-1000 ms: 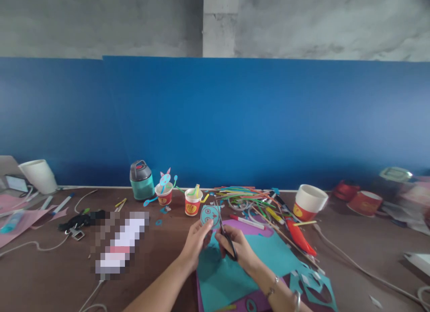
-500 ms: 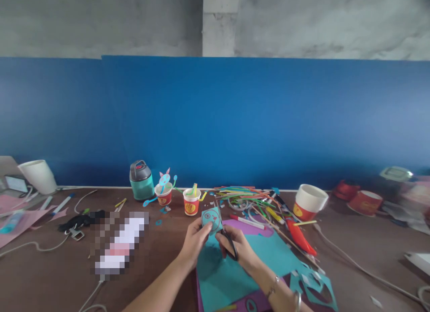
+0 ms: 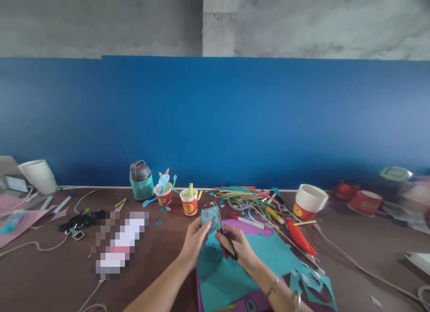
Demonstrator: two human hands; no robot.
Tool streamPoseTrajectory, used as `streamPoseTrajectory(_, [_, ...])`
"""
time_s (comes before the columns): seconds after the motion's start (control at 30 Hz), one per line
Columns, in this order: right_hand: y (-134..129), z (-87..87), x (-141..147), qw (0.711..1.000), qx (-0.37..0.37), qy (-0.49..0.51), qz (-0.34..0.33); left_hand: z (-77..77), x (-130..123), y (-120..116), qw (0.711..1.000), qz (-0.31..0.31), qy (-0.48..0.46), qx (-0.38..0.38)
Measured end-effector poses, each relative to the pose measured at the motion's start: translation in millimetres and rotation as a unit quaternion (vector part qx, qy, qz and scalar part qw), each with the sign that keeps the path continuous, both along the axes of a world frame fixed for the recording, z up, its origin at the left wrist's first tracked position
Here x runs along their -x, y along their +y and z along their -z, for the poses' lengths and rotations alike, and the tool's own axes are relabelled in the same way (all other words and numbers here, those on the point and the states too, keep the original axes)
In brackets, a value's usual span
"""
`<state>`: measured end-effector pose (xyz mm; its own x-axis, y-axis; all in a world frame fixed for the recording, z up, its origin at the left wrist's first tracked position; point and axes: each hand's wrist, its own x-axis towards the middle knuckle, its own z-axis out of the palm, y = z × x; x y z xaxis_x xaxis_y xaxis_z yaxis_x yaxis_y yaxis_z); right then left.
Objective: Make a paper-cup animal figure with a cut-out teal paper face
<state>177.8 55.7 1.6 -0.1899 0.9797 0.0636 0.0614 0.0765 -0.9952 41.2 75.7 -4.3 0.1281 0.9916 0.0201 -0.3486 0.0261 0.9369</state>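
Between thumb and fingers, my left hand (image 3: 196,236) pinches a small piece of teal paper (image 3: 208,214) with a round face drawn on it. My right hand (image 3: 237,245) grips black-handled scissors (image 3: 231,246), their blades at the right edge of that piece. Below both hands lies a large teal sheet (image 3: 231,276) over purple paper (image 3: 268,229). Just beyond the left hand stands a paper cup (image 3: 189,203) with bent yellow and green straws in it. Beside it, another paper cup (image 3: 164,195) carries a blue paper animal head (image 3: 164,181) with pink ears.
A pile of coloured straws (image 3: 238,193) and a red-capped marker (image 3: 247,222) lie beyond the right hand. Teal paper offcuts (image 3: 316,287) are at the lower right. A larger cup (image 3: 311,200) stands at right, a teal flask (image 3: 141,182) at back left. White cables (image 3: 369,271) cross the table.
The cup with the yellow straw has shifted slightly left. The teal face piece has turned a little in my left hand, and the scissor blades now lie along its right edge.
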Motion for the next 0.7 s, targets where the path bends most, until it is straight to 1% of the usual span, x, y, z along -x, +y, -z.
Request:
streamPoseTrajectory(0.17, [-0.3,-0.2,-0.3,1.000,0.004,0.004,-0.013,7.3,1.6,4.8,0.999,0.022,-0.005,-0.049])
streamPoseTrajectory(0.27, [0.4,0.1,-1.4,1.000,0.001,0.008,-0.018,10.9,3.7,7.7,0.998,0.036,0.004,-0.058])
streamPoseTrajectory(0.37, [1.0,1.0,-2.2,1.000,-0.004,-0.001,-0.017,12.5,5.1,9.3,0.998,0.033,0.009,-0.061])
streamPoseTrajectory(0.53, [1.3,3.4,-2.3,1.000,-0.004,-0.009,-0.013,11.1,5.7,9.3,0.998,0.032,0.006,-0.057])
streamPoseTrajectory(0.7, [1.5,3.3,-2.2,1.000,0.005,-0.018,-0.010,5.1,4.9,5.6,0.998,0.026,-0.007,-0.049])
